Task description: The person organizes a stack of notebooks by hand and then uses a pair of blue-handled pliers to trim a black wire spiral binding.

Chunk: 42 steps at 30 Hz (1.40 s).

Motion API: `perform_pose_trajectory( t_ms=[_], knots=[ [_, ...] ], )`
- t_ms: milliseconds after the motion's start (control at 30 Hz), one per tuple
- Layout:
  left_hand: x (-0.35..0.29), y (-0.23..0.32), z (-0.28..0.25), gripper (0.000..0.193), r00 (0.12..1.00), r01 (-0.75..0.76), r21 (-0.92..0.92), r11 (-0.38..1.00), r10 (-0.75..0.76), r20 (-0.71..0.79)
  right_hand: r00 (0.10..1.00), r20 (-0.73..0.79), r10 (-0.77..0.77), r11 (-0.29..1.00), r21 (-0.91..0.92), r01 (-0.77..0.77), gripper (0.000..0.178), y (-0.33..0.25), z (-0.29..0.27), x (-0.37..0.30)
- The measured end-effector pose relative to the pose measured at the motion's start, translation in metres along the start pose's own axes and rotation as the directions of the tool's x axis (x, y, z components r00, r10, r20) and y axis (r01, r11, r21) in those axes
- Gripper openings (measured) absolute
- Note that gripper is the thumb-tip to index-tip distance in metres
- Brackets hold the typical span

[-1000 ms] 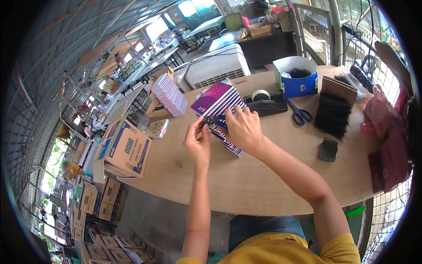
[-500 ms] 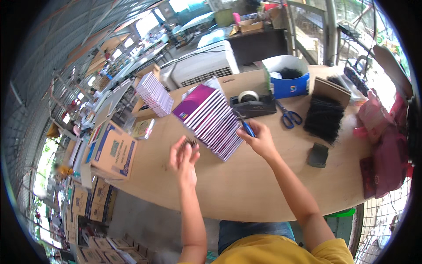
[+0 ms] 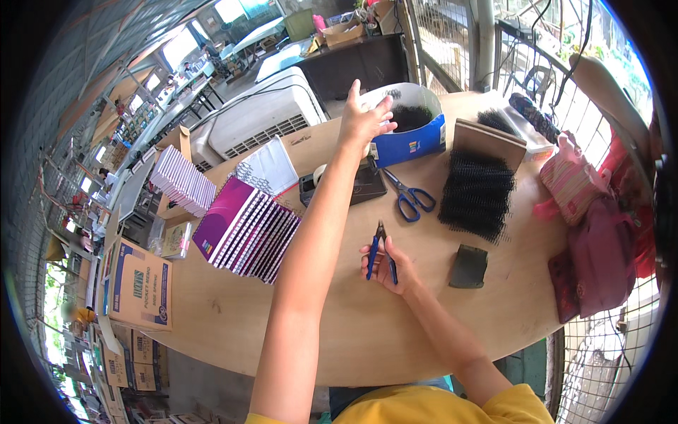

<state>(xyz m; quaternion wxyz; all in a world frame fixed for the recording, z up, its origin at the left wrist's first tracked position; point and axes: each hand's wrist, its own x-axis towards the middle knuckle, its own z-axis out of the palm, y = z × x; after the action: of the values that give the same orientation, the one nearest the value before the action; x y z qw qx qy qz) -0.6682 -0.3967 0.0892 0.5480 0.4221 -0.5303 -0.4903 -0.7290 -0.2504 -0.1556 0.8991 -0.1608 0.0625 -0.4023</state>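
Note:
My left hand [image 3: 366, 121] reaches out with fingers spread at the open blue and white box [image 3: 408, 148], which holds a mass of black bits. A small dark coil [image 3: 393, 94] shows just past its fingertips, against the box's inner wall; whether it touches a finger I cannot tell. Low over the table, my right hand [image 3: 395, 272] holds blue-handled wire cutters [image 3: 381, 254], their handles apart and tips pointing away from me. Left of my left forearm lies a stack of purple spiral notebooks [image 3: 247, 230], partly hidden by that arm.
Blue scissors [image 3: 409, 198] lie beside a black tape dispenser [image 3: 360, 185]. Black binding coils [image 3: 480, 191] rest against a cardboard piece, near a small dark block [image 3: 469, 266]. Pink and maroon bags [image 3: 600, 254] line the right edge; a carton [image 3: 141, 286] and another notebook stack [image 3: 182, 180] are left.
My left hand has swung from the notebooks to the box, its fingers opening from around small dark pieces. My right hand has drawn the cutters back from the stack. The view has shifted right.

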Motion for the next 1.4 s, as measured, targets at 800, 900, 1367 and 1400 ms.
perform_pose_trajectory(
  t_ms=[800,900,1367,1400],
  knots=[
    [-0.189,0.064,-0.274,0.051,0.995,-0.036,0.645,0.763,0.086,-0.046,0.625,0.629,-0.461,-0.533,-0.76,0.372,0.043,0.07,0.226,0.005],
    [-0.192,0.064,-0.272,0.049,0.989,-0.094,0.638,0.764,0.147,-0.031,0.621,0.642,-0.45,-0.57,-0.742,0.354,0.046,0.073,0.227,0.007],
    [-0.194,0.065,-0.267,0.047,0.989,-0.063,0.614,0.786,0.131,-0.066,0.974,0.01,0.225,0.846,-0.498,-0.19,0.024,0.065,0.225,0.02],
    [-0.194,0.065,-0.267,0.046,0.99,-0.079,0.571,0.817,0.13,-0.05,0.99,0.011,0.139,0.771,-0.628,-0.102,0.025,0.066,0.225,0.021]
  ],
)
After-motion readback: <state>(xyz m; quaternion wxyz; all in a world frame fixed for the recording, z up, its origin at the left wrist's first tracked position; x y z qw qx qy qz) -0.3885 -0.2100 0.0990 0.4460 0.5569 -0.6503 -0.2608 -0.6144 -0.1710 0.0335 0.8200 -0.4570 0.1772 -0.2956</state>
